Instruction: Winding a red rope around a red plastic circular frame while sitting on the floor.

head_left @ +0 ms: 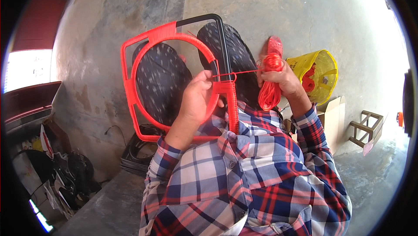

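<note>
A squarish frame (125,68) with a round ring inside it rests over my lap, mostly wrapped in red cord. Bare black tubing (225,46) shows along its upper right corner. My left hand (195,98) grips the ring's right side, thumb and fingers closed around it. Out to the right, my right hand (285,79) is closed on a looped bundle of red cord (270,96). A single taut strand (247,71) runs from that hand to the frame, looping at the tube where the wrapping ends. Some of my left fingers are hidden behind the ring.
To the right stands a yellow bucket (333,72) with red cord inside. Beyond it are an open cardboard box (334,116) and a small wooden stool (366,128). Dark stacked frames (136,159) lie at my left, and mixed clutter (72,170) fills the lower left.
</note>
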A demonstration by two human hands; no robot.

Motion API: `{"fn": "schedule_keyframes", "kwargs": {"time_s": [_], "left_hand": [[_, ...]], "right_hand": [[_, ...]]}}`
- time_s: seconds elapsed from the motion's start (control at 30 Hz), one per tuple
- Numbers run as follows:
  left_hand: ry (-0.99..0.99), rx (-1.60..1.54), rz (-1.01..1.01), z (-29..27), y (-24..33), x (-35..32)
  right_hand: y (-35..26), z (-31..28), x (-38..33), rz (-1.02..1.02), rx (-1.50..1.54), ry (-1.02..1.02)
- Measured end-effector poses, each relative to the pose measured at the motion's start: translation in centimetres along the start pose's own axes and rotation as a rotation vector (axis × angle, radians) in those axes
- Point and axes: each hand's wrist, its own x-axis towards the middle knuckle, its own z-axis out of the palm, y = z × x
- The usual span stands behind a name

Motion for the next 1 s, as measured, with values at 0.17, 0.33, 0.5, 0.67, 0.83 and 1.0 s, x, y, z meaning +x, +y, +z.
{"fn": "schedule_keyframes", "kwargs": {"time_s": [0.17, 0.33, 0.5, 0.67, 0.83, 1.0], "left_hand": [[0.089, -0.034, -0.051, 0.6, 0.2, 0.1], [0.186, -0.034, -0.056, 1.2, 0.3, -0.1], [0.157, 0.022, -0.028, 0.6, -0.1, -0.3], [0.156, 0.074, -0.059, 0.4, -0.4, -0.6], [0.080, -0.025, -0.132, -0.3, -0.7, -0.5], [0.072, -0.013, -0.119, 0.2, 0.2, -0.4]], "right_hand": [[1.0, 2.7, 0.1, -0.175, 0.507, -0.070], [2.4, 1.9, 1.0, -0.152, 0.850, -0.192], [1.1, 2.7, -0.1, -0.146, 0.551, -0.038], [1.7, 1.3, -0.8, -0.133, 0.460, -0.147], [2.8, 1.8, -2.8, -0.060, 0.459, -0.113], [2.5, 2.1, -1.8, -0.034, 0.610, -0.148]]}}
